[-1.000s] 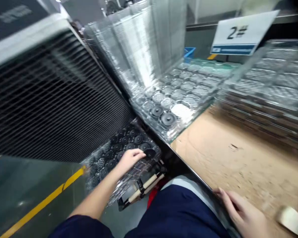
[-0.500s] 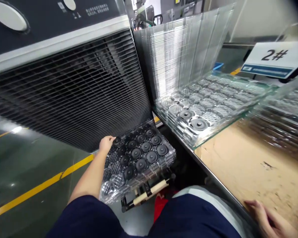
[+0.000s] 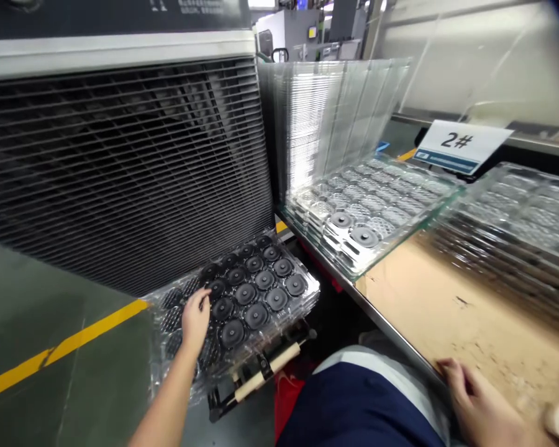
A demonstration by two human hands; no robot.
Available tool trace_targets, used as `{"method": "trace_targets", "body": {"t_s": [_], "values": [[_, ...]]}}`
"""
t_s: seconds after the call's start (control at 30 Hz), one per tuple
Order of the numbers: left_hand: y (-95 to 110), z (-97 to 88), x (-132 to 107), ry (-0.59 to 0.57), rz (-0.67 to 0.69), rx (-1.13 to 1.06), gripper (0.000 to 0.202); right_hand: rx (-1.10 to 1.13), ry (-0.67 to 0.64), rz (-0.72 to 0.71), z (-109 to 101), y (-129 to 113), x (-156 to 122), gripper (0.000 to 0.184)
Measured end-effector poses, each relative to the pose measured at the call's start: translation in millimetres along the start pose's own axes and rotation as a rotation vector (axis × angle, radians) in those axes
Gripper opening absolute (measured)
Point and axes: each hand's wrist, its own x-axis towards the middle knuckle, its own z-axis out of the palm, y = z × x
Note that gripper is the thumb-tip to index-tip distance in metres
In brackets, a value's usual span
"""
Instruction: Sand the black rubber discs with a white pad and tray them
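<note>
My left hand reaches down to a stack of clear plastic trays beside my seat, its fingers curled over the black round parts that fill the top tray; I cannot make out whether it holds one. My right hand rests on the brown table top at its near edge, fingers bent and lying on the surface. On the table's left end sits another stack of clear trays, its top tray holding two black round parts.
A large grey machine with a slatted grille stands close on the left. Upright clear trays lean behind the table stack. A sign reading 2# and more tray stacks are at right. A yellow floor line runs left.
My left hand slid from the tray's far left corner back toward me, onto the black parts near the left side. My right hand stayed on the table edge. The view shifted slightly.
</note>
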Motion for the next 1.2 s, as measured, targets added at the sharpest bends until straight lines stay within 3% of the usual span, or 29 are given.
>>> {"method": "trace_targets", "body": {"t_s": [0.1, 0.17, 0.23, 0.33, 0.4, 0.5, 0.57, 0.63, 0.73, 0.83, 0.9, 0.97, 1.0, 1.1, 1.2], "values": [[33.7, 18.5, -37.0, -0.062, 0.144, -0.052, 0.020, -0.011, 0.024, 0.001, 3.1, -2.9, -4.0, 0.057], [68.1, 34.9, -43.4, -0.103, 0.278, -0.103, 0.023, -0.005, 0.028, -0.013, 6.1, -5.7, -5.7, 0.061], [113.4, 52.1, -38.4, -0.149, 0.442, -0.178, 0.029, 0.011, 0.008, -0.039, 6.5, -9.7, -3.9, 0.063], [197.4, 74.8, -26.4, -0.252, 0.739, -0.329, 0.031, 0.044, -0.089, -0.130, -7.8, -15.8, 6.3, 0.053], [256.9, 86.9, -23.9, -0.345, 0.959, -0.441, 0.030, 0.061, -0.192, -0.237, -32.7, -18.3, 14.7, 0.041], [337.8, 104.4, -31.7, -0.477, 1.259, -0.591, 0.030, 0.028, -0.300, -0.376, -90.9, -19.2, 22.9, 0.025], [380.3, 120.0, -43.6, -0.533, 1.388, -0.659, 0.029, -0.056, -0.303, -0.407, -136.6, -17.3, 27.0, 0.019], [410.2, 140.3, -59.7, -0.552, 1.436, -0.690, 0.029, -0.172, -0.272, -0.394, -183.8, -11.3, 33.7, 0.017], [429.9, 175.7, -86.4, -0.511, 1.390, -0.666, 0.027, -0.345, -0.204, -0.329, -256.6, 7.7, 52.9, 0.015], [428.1, 204.6, -104.2, -0.465, 1.333, -0.601, 0.026, -0.575, -0.089, -0.188, -333.2, 36.3, 79.0, 0.021], [423.4, 215.3, -106.7, -0.472, 1.333, -0.570, 0.025, -0.906, 0.016, 0.034, -383.1, 59.3, 95.2, 0.048], [420.3, 219.6, -103.6, -0.472, 1.358, -0.539, 0.025, -1.013, 0.046, 0.183, -428.2, 86.3, 107.5, 0.074], [419.9, 220.2, -101.1, -0.466, 1.373, -0.519, 0.026, -1.035, 0.060, 0.259, -448.1, 101.3, 111.8, 0.076], [421.2, 220.1, -95.6, -0.447, 1.403, -0.458, 0.027, -1.049, 0.135, 0.518, -495.1, 149.6, 117.9, 0.060], [422.0, 223.1, -94.7, -0.439, 1.384, -0.457, 0.026, -1.021, 0.297, 0.792, -520.1, 193.5, 114.8, 0.052]]}}
